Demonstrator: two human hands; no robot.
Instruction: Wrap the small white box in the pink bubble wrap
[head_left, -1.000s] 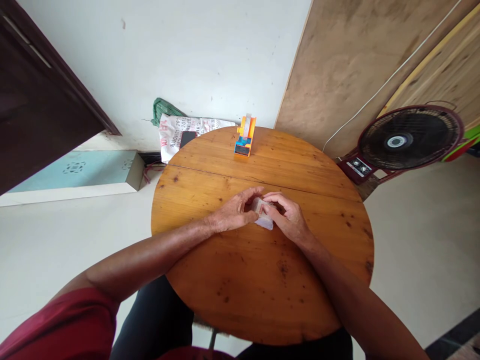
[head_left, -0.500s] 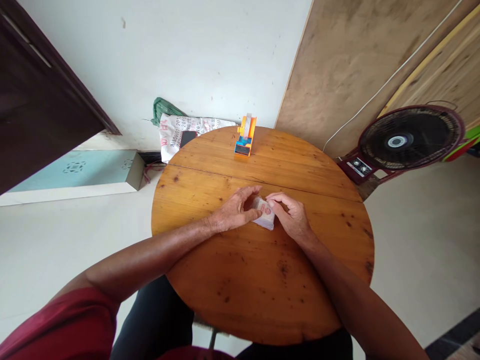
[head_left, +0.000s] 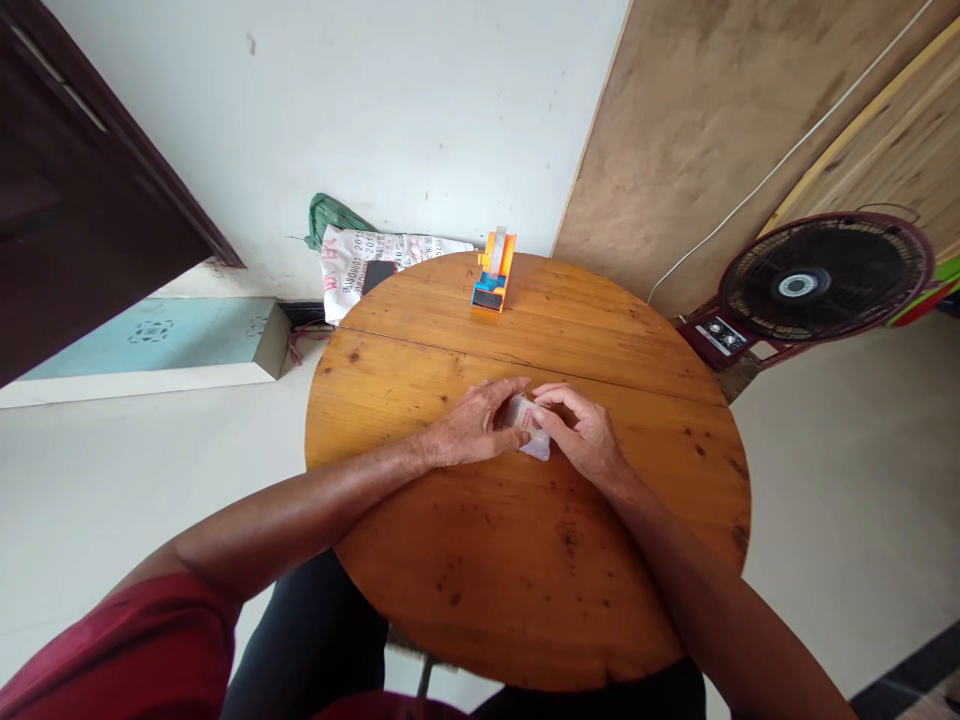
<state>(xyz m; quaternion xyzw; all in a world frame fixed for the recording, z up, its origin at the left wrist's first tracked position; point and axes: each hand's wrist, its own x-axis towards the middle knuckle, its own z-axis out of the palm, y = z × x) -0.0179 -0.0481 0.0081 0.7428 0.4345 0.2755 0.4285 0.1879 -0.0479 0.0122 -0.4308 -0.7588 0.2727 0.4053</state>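
A small pale stack of cards or notes (head_left: 531,428) with a red mark lies at the middle of the round wooden table (head_left: 525,560). My left hand (head_left: 472,425) curls over its left side, thumb pressed on its edge. My right hand (head_left: 581,430) grips its right side with bent fingers. Most of the stack is hidden between the two hands.
An orange and blue plastic device (head_left: 493,272) stands at the table's far edge. Behind the table lie a printed white sack (head_left: 375,262) and a green bag (head_left: 328,217) against the wall. A floor fan (head_left: 817,280) stands to the right. A pale blue box (head_left: 150,340) sits left.
Both hands stay on the stack; my right fingers have shifted slightly and closed back toward my left thumb. The stack shows a little more of its red-marked face.
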